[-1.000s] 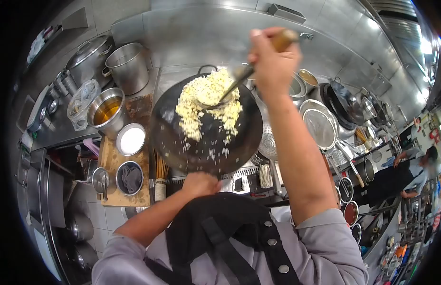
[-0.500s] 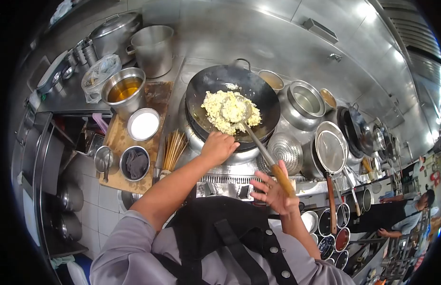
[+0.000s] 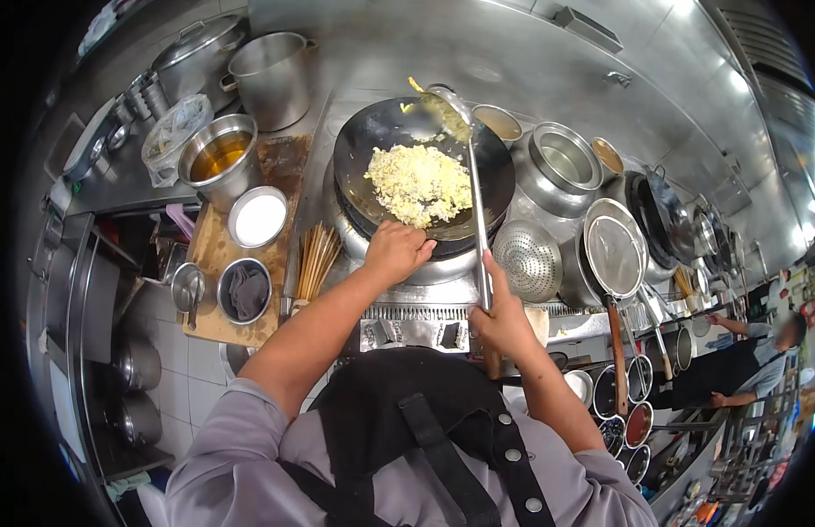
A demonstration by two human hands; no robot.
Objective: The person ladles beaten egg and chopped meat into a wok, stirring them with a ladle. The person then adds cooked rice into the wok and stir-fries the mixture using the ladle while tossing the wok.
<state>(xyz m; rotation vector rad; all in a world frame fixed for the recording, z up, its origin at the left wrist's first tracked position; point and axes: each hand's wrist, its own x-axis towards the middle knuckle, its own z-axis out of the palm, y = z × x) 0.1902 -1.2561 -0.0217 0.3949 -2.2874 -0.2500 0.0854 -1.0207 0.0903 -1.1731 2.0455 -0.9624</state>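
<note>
A black wok (image 3: 364,145) sits on the stove, and a heap of yellow and white food (image 3: 418,183) lies inside it. At the wok's near edge, my left hand (image 3: 399,253) is closed on the rim. The long metal ladle (image 3: 476,189) has its handle in the grip of my right hand (image 3: 502,316), right of and nearer than the wok. Its bowl is raised at the wok's far right edge, with yellow bits on it. Bamboo sticks (image 3: 314,263), bound in a bundle, stand left of my left hand.
Left of the wok, a wooden board (image 3: 212,303) bears a bowl of white contents (image 3: 257,217) and a bowl with dark cloth (image 3: 247,292). A pot of amber liquid (image 3: 221,162) stands behind. At right are a perforated skimmer (image 3: 527,261), strainers (image 3: 615,255) and another person (image 3: 732,364).
The ladle has risen out of the food to the far right edge. My right hand has moved up slightly and its fingers have closed round the handle. My left hand stays at the rim.
</note>
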